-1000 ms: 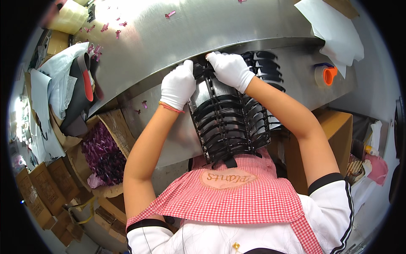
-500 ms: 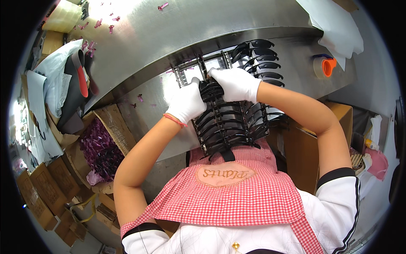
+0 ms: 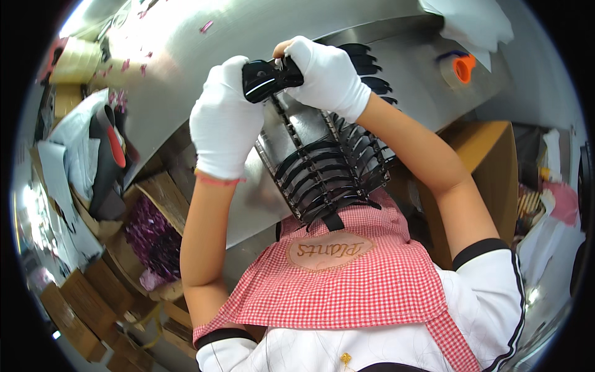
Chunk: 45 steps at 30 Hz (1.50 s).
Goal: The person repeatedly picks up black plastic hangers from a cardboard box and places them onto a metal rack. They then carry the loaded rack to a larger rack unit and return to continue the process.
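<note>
Both my hands wear white gloves, with a bare fingertip showing at the right one. Between them, above the metal table, they hold up a glossy black sunglasses front (image 3: 260, 82). My left hand (image 3: 226, 124) is closed around its left end. My right hand (image 3: 328, 75) pinches its right end from above. Just below stands a metal rack (image 3: 286, 122) with notched rails, its near part filled with rows of curved black sunglasses fronts (image 3: 315, 166). The rack's upper part beneath my hands shows bare rails. More black pieces (image 3: 375, 84) sit in rows behind my right forearm.
A raised steel ledge (image 3: 248, 37) runs along the back, with pink plastic bits (image 3: 206, 26) scattered on it. An orange tape dispenser (image 3: 463, 69) lies at the right. Cardboard boxes (image 3: 480, 161) stand to the right; an open carton of purple scraps (image 3: 158, 232) is at the left.
Both hands have risen from the rack and moved up and left, bringing the black sunglasses front with them. The rack's upper rails now show bare where it was.
</note>
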{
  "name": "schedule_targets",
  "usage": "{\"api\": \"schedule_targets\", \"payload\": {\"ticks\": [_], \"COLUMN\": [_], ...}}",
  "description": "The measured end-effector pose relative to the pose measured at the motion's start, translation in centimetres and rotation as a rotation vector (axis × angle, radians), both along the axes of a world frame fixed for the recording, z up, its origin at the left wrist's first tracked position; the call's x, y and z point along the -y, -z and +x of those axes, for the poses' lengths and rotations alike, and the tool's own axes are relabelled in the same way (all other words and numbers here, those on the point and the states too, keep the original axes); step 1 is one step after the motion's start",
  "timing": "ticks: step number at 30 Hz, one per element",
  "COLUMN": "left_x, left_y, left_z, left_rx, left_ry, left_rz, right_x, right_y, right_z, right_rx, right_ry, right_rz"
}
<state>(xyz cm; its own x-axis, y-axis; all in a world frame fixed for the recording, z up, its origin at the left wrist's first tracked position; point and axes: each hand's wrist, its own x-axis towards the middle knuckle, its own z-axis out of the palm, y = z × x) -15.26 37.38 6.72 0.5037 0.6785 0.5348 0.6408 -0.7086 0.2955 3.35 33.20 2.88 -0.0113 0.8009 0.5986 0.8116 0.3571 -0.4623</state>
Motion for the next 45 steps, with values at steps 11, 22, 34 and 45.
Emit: {"api": "schedule_targets", "payload": {"ticks": [11, 22, 34, 45], "left_x": [15.4, 34.8, 43.2, 45.3], "left_y": [-5.4, -4.7, 19.0, 30.7], "left_z": [13.8, 32.6, 54.4, 58.7], "left_rx": [0.393, 0.403, -0.714, -0.857], "left_ry": [0.85, 1.019, 0.523, 0.506], "left_rz": [-1.055, -1.431, -1.466, -1.284], "right_x": [19.3, 42.5, 67.1, 64.4], "right_y": [-7.5, -5.6, 11.1, 24.4], "right_z": [4.0, 15.1, 29.5, 34.4], "right_rx": [-1.272, -0.551, -1.088, -0.615], "right_ry": [0.455, 0.805, 0.934, 1.2], "right_rz": [0.09, -0.102, -1.024, -0.748]}}
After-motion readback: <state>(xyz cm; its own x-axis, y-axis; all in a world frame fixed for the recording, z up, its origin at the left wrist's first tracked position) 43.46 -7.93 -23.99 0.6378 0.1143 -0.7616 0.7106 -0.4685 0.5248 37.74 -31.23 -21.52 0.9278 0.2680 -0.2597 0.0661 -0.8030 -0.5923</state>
